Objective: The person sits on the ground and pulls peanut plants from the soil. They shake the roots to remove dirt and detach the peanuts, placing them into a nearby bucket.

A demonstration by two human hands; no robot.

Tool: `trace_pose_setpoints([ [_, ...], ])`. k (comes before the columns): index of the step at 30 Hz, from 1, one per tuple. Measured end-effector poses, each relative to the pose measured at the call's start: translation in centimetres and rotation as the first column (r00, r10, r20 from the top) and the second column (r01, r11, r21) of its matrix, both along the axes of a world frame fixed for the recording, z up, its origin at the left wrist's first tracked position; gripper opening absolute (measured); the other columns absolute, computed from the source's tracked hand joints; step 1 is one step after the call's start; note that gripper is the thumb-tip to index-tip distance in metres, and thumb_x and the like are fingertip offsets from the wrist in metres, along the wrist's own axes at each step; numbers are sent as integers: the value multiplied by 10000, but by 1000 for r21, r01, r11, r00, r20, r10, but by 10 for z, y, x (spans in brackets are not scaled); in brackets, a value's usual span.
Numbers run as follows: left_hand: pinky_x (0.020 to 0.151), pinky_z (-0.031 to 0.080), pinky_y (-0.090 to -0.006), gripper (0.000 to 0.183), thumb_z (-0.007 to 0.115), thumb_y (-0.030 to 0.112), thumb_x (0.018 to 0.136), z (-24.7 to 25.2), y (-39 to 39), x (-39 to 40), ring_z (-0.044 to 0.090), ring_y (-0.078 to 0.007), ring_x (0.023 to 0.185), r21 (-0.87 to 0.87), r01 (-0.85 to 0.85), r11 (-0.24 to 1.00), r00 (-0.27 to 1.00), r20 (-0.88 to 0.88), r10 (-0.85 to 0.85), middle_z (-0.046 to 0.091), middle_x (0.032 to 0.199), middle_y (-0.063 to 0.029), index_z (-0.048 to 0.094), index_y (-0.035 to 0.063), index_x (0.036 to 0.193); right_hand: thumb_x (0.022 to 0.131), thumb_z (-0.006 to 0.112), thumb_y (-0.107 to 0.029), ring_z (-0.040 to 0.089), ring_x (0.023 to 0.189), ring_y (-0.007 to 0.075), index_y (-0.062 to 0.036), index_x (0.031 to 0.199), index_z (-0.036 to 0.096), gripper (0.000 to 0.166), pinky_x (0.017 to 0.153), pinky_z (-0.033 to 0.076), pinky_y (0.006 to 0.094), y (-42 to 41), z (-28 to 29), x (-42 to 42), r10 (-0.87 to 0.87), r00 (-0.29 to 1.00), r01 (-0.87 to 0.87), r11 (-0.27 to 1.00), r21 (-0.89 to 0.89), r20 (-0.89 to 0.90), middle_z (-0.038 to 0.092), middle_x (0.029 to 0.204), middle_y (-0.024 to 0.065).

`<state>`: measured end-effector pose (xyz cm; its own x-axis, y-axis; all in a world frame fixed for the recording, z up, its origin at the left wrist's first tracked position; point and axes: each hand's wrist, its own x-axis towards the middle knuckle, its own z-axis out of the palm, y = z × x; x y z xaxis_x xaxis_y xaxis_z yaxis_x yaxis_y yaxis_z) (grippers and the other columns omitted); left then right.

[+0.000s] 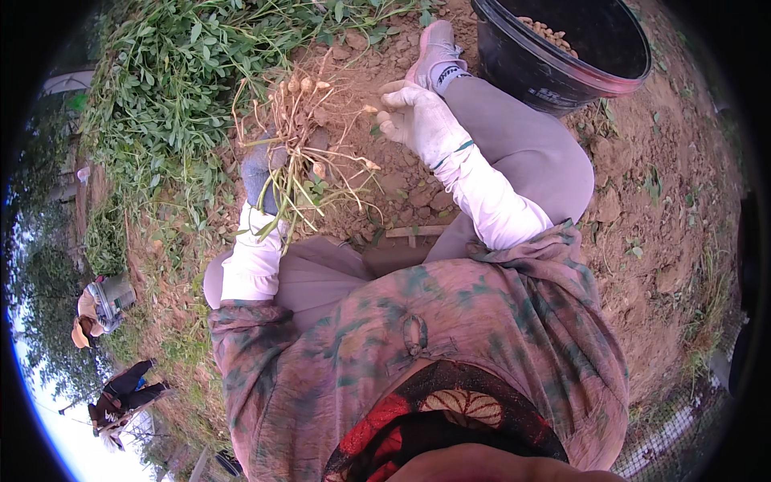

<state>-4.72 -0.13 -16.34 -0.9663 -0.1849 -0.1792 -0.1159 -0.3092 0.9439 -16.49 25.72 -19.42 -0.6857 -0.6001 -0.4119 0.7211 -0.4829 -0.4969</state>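
Note:
My left hand (261, 175), in a grey-blue work glove, grips an uprooted peanut plant (295, 144) by its green stems. Its thin roots fan out upward, carrying several pale peanut pods (306, 85) at the top and a few along the sides. To the right, my right hand (415, 114) wears a whitish glove, its fingers bent and apart. One pod (370, 109) on a thin root hangs just beside those fingertips; whether they touch it is unclear. I see no pod inside the right hand.
A black bucket (536, 78) holding some peanuts (551, 35) stands beyond my right knee. Leafy pulled plants (174, 90) are heaped at the upper left. Clods of dry soil (421, 199) lie between my legs. Two other people (99, 307) are farther off at the left.

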Motion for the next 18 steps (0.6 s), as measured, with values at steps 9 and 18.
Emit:
trace_pose_setpoints([
  [9,715,543,-249,406,662,82,897,5,-13,0,652,-160,866,-32,-197,980,977,-86,194,662,1073,-92,549,-26,1272,872,704,-322,624,686,141,-5,1023,676,353,616,502,271,8,67,17,251,807,-22,917,397,-535,654,781,30],
  [18,788,560,-312,452,607,114,912,7,-24,6,649,-223,947,-80,-84,993,990,-122,74,632,1154,-137,492,-31,1324,962,586,-294,414,508,50,-26,887,625,281,470,339,216,11,60,18,320,726,-146,936,319,-608,544,666,-5],
])
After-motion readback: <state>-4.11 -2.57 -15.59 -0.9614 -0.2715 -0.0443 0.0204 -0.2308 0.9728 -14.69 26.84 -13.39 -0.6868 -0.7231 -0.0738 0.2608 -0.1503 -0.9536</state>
